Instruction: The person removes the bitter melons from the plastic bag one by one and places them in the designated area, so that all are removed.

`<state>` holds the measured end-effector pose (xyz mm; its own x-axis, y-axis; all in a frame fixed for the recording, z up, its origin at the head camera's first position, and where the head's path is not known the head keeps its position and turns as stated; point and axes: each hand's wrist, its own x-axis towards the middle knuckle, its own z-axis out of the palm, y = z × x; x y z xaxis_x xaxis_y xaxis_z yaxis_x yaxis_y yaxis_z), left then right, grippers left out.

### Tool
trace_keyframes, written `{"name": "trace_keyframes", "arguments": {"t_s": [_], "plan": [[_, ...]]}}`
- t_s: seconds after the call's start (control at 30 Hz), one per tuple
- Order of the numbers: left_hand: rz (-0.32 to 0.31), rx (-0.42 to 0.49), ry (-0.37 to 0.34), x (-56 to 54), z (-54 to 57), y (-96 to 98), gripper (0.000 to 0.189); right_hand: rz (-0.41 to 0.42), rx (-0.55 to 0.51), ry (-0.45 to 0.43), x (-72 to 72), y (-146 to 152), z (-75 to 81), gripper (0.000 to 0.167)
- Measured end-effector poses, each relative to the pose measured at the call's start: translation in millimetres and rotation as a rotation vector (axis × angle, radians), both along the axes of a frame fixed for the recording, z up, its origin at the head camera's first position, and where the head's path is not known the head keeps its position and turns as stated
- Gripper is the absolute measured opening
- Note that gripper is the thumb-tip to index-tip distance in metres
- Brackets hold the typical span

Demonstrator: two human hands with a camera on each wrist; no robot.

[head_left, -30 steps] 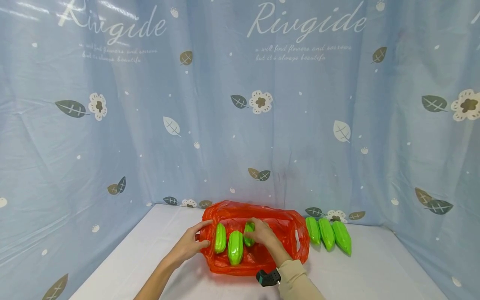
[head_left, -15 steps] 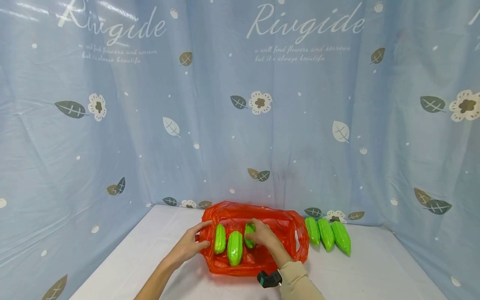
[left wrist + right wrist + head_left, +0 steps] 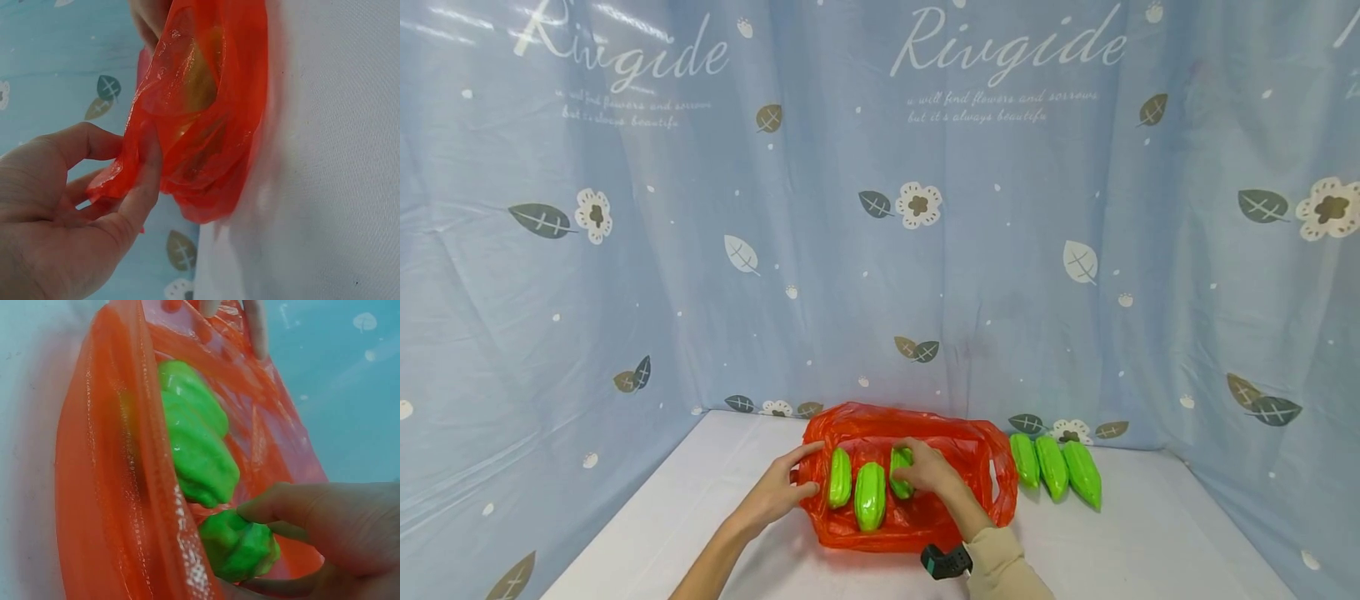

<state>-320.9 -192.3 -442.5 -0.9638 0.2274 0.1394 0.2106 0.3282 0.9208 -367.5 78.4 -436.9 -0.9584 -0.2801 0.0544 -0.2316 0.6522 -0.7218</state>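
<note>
A red plastic bag [image 3: 940,525] lies with its mouth spread on the white tabletop. My left hand [image 3: 778,490] holds the bag's left edge, thumb on one side of the film and fingers on the other, as the left wrist view shows. Inside the bag are a green ridged gourd [image 3: 840,479] on the left and another green gourd [image 3: 870,497] in the middle. My right hand [image 3: 928,468] reaches into the bag and grips a third green gourd [image 3: 240,547], partly hidden behind its fingers in the head view.
Right of the bag, several more things: three green gourds [image 3: 1054,469] lie side by side on the white tabletop [image 3: 1150,533]. A blue patterned curtain [image 3: 985,292] encloses the table at the back and sides. A dark band [image 3: 946,562] is on the right wrist.
My right hand and the gourd in it have shifted very slightly to the right inside the bag. The left hand, the bag and the other gourds look unmoved.
</note>
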Motion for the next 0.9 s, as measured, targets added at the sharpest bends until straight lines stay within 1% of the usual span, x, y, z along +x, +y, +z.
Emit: {"name": "trace_keyframes", "arguments": {"t_s": [0.17, 0.37, 0.5, 0.7, 0.9], "plan": [[-0.001, -0.004, -0.003, 0.3, 1.2, 0.7, 0.063, 0.006, -0.016, -0.011, 4.7, 4.5, 3.3, 0.048], [0.003, -0.004, 0.003, 0.9, 2.9, 0.7, 0.063, 0.006, -0.037, -0.003, 10.7, 11.7, 9.9, 0.048], [-0.002, 0.002, -0.004, 0.8, 2.7, 0.3, 0.063, -0.005, -0.009, 0.026, 14.1, 15.0, 12.1, 0.048], [-0.014, 0.014, -0.012, 0.3, 1.3, 0.0, 0.064, -0.022, 0.065, 0.085, 22.3, 20.4, 16.4, 0.047], [0.0, 0.01, -0.011, 0.3, 1.2, 0.2, 0.064, -0.009, 0.078, 0.122, 33.5, 27.8, 25.5, 0.046]]}}
